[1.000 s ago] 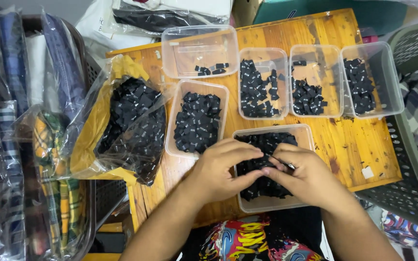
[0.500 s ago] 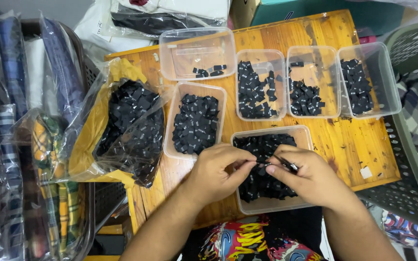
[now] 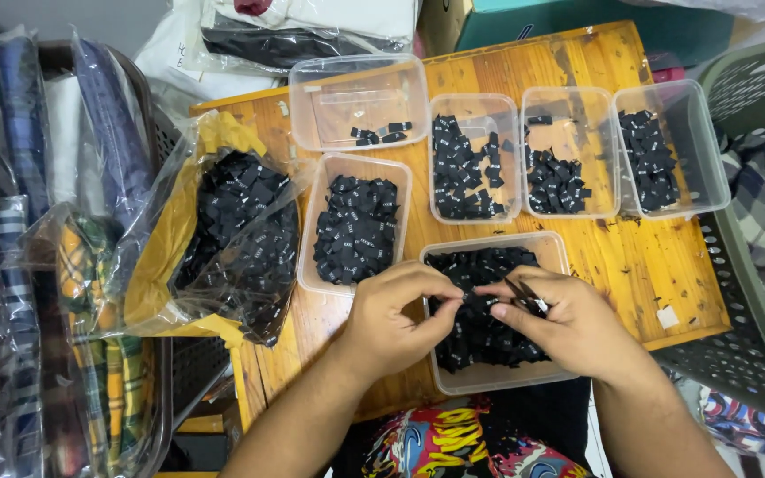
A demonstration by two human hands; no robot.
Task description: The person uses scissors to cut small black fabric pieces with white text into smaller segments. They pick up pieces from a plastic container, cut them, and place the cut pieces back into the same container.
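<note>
A clear plastic tub (image 3: 556,257), rectangular with rounded corners, sits upright on the wooden table at its near edge and is filled with a heap of small black fabric labels (image 3: 480,327) lying jumbled in all directions. Both hands are over it: the left hand (image 3: 393,314) pinches at the pile with thumb and fingertips, and the right hand (image 3: 568,319) holds a few of the same black labels (image 3: 524,294) between its fingers, just above the heap.
</note>
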